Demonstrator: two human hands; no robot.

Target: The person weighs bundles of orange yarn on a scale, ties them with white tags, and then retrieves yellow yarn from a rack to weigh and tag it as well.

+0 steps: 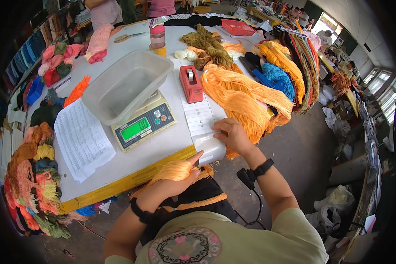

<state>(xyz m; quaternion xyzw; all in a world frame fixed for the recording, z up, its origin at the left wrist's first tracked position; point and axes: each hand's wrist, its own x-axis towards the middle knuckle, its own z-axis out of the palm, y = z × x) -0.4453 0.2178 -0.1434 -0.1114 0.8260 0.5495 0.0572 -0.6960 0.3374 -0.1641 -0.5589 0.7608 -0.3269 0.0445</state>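
Orange yarn [174, 171] is bunching in your left hand [180, 185] at the table's [163, 143] near edge. White label strip [200, 119] is running toward the near right corner, end curling. Your left hand is pointing one finger out; rest hidden, can't tell. Your right hand [235, 135] is bending its fingers at the strip's edge, thumb and index close; can't tell if pinching.

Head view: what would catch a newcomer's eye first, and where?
The big orange yarn bundle spreads at the right of the table, beside a red tape dispenser. Left of that, a scale with a green screen carries a grey tub. Near the table's front edge, the left hand holds a paler skein.
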